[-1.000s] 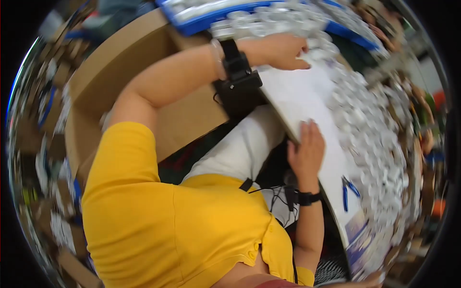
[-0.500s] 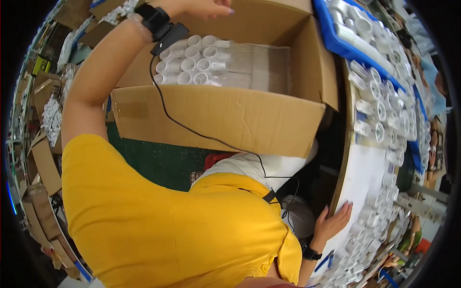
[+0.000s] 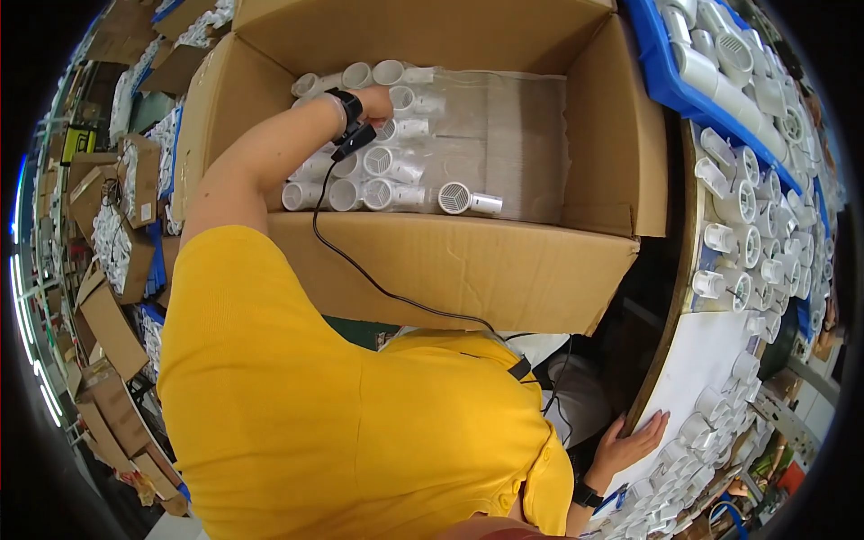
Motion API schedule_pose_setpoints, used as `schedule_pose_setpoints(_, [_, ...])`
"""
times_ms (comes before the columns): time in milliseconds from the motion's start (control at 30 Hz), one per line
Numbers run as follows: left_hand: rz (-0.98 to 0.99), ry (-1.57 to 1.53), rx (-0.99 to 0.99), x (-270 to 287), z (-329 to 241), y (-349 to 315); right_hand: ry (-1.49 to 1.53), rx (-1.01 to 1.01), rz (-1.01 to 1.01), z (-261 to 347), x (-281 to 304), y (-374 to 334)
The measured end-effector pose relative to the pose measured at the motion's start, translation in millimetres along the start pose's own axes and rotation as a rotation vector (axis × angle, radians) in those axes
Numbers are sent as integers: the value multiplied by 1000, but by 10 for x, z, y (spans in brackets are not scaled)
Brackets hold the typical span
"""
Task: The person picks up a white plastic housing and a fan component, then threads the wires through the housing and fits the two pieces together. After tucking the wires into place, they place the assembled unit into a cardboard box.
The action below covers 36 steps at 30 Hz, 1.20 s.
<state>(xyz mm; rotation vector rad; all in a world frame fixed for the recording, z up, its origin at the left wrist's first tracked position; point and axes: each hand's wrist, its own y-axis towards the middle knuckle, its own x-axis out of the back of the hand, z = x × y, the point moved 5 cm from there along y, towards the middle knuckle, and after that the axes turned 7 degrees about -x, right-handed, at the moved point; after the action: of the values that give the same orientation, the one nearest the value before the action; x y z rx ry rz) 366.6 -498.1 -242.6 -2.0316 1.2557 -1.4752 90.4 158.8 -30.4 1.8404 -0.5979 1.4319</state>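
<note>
My left hand (image 3: 374, 105) reaches down into a large cardboard box (image 3: 459, 270), over white plastic fittings (image 3: 346, 194) with round cup ends lying in rows. Its fingers are curled downward against the fittings, and the fingertips are partly hidden. A black watch-like band (image 3: 346, 112) with a small black device (image 3: 355, 142) and a cable is on that wrist. Apart from the rows, one fitting with a slotted round end (image 3: 454, 198) lies near the box's front wall. My right hand (image 3: 634, 441) rests on the table's edge, fingers stretched out, holding nothing.
Many more white fittings (image 3: 738, 202) stand on the table at right, beside a white sheet (image 3: 697, 360). Blue crates (image 3: 666, 76) of white parts are at the upper right. A black cable (image 3: 396, 292) crosses the box's front wall. Stacked cartons (image 3: 112, 328) fill the left.
My left hand has come down and nearer, from above the box's far side onto the fittings. A separate fitting now shows near the front wall. My right hand still rests on the table edge.
</note>
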Motion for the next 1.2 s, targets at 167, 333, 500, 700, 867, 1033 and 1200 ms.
schedule_pose_setpoints(167, [-123, 327, -221, -69, -115, 164, 3, -8, -4, 2, 13, 0])
schedule_pose_setpoints(333, [-223, 444, -501, -140, -635, 128, 12, -6, 5, 21, -1, 19])
schedule_pose_setpoints(500, [29, -825, -607, 222, -1289, -317, -1, -2, -8, 8, -18, -6])
schedule_pose_setpoints(700, [24, -556, -776, 406, -900, -252, 10, 22, -15, -2, -45, 34])
schedule_pose_setpoints(867, [-421, 520, -562, 539, -825, -679, -48, 25, -12, -38, -32, -7])
schedule_pose_setpoints(1033, [-85, 739, -330, 96, -299, -581, -44, 25, -15, -17, -31, 3])
schedule_pose_setpoints(1200, [123, 861, -156, -184, 103, -395, -31, 17, -4, -24, -48, 10])
